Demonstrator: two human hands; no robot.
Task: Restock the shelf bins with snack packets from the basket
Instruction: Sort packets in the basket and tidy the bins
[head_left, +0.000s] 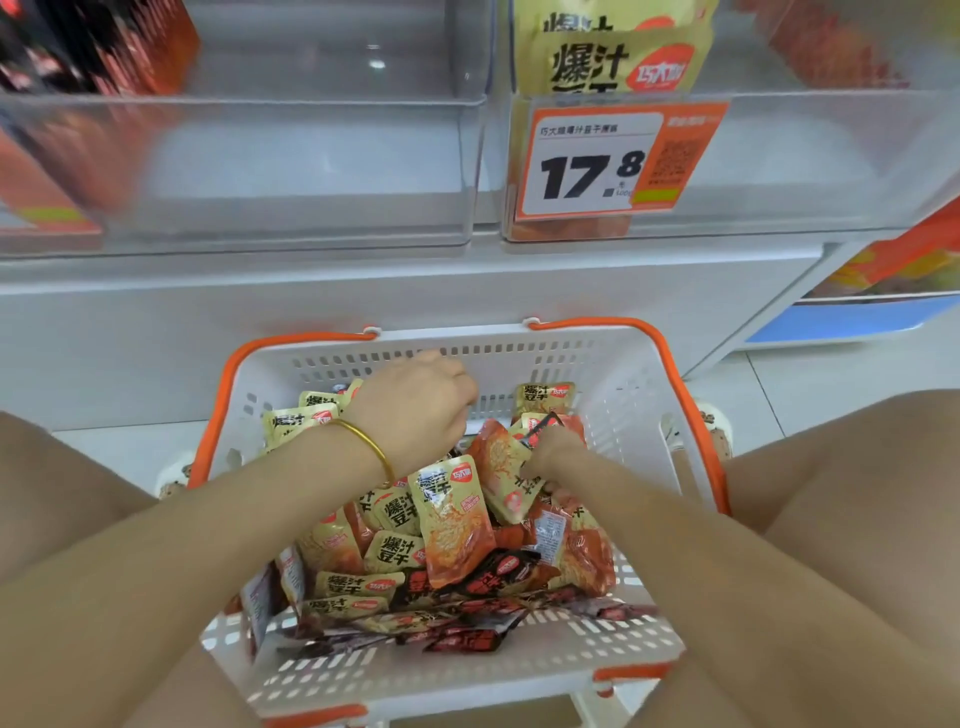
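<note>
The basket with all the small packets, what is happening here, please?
A person crouches before a shop shelf and reaches with both hands into a white basket with orange handles, full of yellow, orange and dark snack packets. The left hand, with a gold bangle on its wrist, is curled over the pile; what it holds is hidden. The right hand grips orange packets. Above, one clear shelf bin looks empty, and the neighbouring bin carries a 17.8 price tag.
</note>
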